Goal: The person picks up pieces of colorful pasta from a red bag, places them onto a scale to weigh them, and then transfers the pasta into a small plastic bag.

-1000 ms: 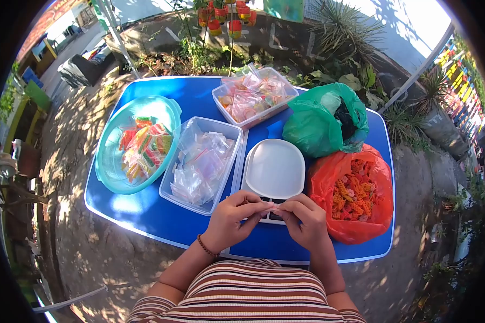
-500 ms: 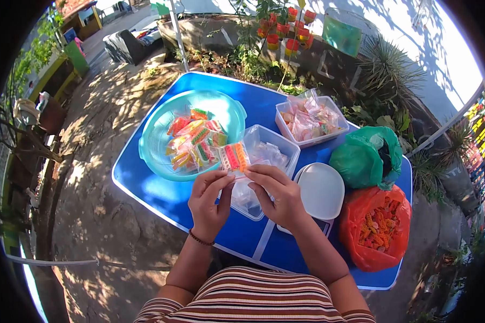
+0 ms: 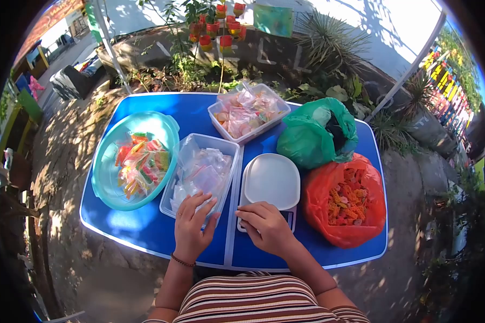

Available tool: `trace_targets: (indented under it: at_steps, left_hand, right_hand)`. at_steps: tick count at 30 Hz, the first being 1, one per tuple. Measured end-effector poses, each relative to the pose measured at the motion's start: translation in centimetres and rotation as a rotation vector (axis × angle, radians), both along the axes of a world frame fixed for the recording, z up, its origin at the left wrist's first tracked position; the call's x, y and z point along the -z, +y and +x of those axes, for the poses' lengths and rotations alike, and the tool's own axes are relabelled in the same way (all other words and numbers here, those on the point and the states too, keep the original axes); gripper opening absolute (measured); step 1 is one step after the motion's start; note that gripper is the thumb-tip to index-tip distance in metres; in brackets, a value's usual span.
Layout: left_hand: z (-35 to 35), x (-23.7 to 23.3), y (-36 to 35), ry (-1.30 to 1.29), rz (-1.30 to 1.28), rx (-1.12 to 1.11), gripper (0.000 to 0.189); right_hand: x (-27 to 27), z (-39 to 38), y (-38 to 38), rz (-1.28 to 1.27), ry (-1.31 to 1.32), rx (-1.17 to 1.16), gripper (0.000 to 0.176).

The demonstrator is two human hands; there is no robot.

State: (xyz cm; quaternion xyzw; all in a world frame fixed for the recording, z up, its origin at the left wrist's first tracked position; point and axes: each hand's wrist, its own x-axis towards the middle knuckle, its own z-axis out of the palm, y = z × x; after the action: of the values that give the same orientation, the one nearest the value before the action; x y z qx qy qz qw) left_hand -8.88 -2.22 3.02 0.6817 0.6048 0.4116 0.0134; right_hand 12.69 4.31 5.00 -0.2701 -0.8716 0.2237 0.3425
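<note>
Just below the centre of the frame, the left hand (image 3: 194, 229) lies with fingers loosely spread over the near end of a clear plastic container (image 3: 234, 164), overlapping its rim; nothing shows in its grasp, and whether the fingertips touch the clear bags (image 3: 202, 172) inside cannot be told. A beaded bracelet (image 3: 183, 260) circles that wrist. To its right in the frame, the right hand (image 3: 267, 226) is half curled, fingers bent towards the thumb, over the near edge of a white scale (image 3: 272, 180); whether it pinches anything small is hidden. The scale's flat platform sits bare at the centre of the picture. Left of the container, a teal basin (image 3: 106, 169) holds a heap of colourful filled packets (image 3: 145, 164). At the upper centre, a second clear container (image 3: 264, 126) is piled with more filled packets (image 3: 245, 113). Right of centre, a green plastic bag (image 3: 307, 134) stands just behind an open red plastic bag (image 3: 328, 234) full of orange and reddish pieces (image 3: 350, 196). All of these rest on a blue table (image 3: 145, 231) with a white edge.
</note>
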Motion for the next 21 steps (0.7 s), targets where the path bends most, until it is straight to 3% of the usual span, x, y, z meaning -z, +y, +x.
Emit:
trace_targets:
  at_steps: [6, 10, 15, 19, 21]
  left_hand:
    - [8.5, 0.5, 2.8, 0.100, -0.093, 0.411, 0.042]
    - [12.6, -0.1, 4.9, 0.154, -0.128, 0.589, 0.050]
    - [16.9, -1.1, 7.5, 0.254, -0.155, 0.724, 0.060]
    - [20.7, 1.4, 8.8, 0.455, 0.030, 0.531, 0.038]
    - [20.6, 1.6, 9.2, 0.487, 0.049, 0.499, 0.019]
  right_hand:
    - [-1.0, 10.0, -1.4, 0.125, -0.014, 0.471, 0.023]
    - [-0.4, 15.7, -2.0, 0.127, -0.187, 0.783, 0.022]
    - [-1.6, 18.7, -3.2, -0.104, -0.271, 0.777, 0.018]
    - [-2.8, 20.2, -0.6, -0.231, -0.308, 0.882, 0.017]
    - [-1.5, 20.0, 1.8, -0.111, -0.366, 0.877, 0.014]
